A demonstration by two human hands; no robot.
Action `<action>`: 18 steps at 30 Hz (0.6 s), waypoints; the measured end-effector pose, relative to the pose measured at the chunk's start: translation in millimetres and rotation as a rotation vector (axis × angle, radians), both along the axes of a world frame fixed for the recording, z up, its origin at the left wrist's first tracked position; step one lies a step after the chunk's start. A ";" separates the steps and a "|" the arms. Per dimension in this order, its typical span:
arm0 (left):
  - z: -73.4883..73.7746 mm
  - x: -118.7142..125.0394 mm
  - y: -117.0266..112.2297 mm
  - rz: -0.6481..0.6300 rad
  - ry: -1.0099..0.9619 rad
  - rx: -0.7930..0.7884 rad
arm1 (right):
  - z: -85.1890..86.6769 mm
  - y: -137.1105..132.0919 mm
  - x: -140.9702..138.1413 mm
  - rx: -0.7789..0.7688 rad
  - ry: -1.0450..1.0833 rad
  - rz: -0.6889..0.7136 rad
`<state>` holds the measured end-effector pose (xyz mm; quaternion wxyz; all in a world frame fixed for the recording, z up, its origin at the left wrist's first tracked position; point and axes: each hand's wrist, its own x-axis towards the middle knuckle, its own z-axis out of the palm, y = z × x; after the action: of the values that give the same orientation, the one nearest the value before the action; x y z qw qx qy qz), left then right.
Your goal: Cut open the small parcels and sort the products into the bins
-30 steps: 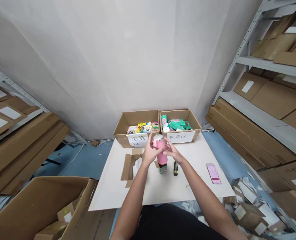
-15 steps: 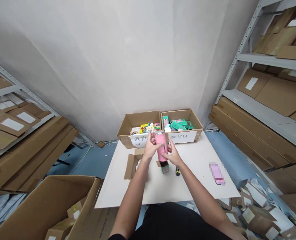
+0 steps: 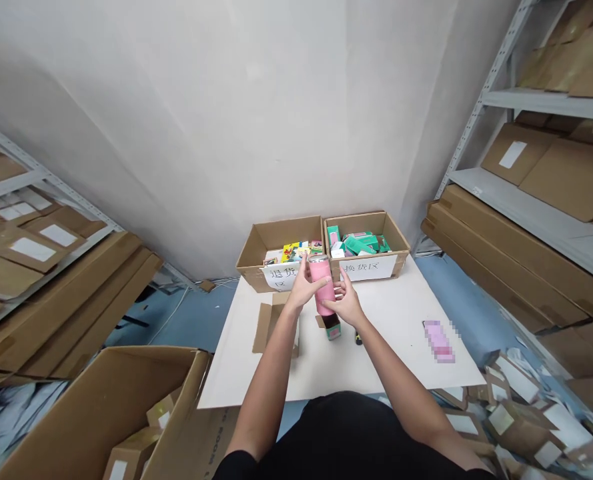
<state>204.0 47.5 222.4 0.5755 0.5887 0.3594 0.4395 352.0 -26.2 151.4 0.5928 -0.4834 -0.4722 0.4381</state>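
Note:
Upright between my two hands is a pink insulated bottle (image 3: pixel 321 287) with a silver lid. My left hand (image 3: pixel 303 285) wraps its left side, the thumb across the front. My right hand (image 3: pixel 347 301) grips it lower on the right, thumb near the base. Just below the bottle stands a small green box (image 3: pixel 333 329) with its top flap open. To the left, an opened brown carton (image 3: pixel 263 328) is partly hidden by my left forearm. A black and yellow tool (image 3: pixel 359 339) lies beside my right wrist, mostly covered.
At the table's (image 3: pixel 396 360) back are a labelled carton of mixed packets (image 3: pixel 243 265) and a labelled carton of green boxes (image 3: pixel 402 250). A pixelated pink item (image 3: pixel 439 341) lies right. A large carton (image 3: pixel 101 393) stands left; loaded shelves (image 3: pixel 516 193) flank both sides.
The bottle has turned in my hands, so the dark print on its front no longer shows. The whole view has shifted slightly.

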 end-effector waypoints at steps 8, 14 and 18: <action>0.6 25.1 13.5 -0.063 -0.049 0.017 | 11.3 -5.9 23.1 0.051 -0.044 0.015; -3.2 27.0 16.2 0.017 0.012 0.106 | 13.1 -3.1 12.5 0.018 0.023 -0.091; -1.5 17.0 19.3 0.000 -0.024 0.044 | 11.6 2.4 -0.1 0.054 0.187 0.137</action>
<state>221.0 66.8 220.9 0.5664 0.5959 0.3428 0.4545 351.8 -23.8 163.0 0.6158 -0.3909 -0.4582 0.5080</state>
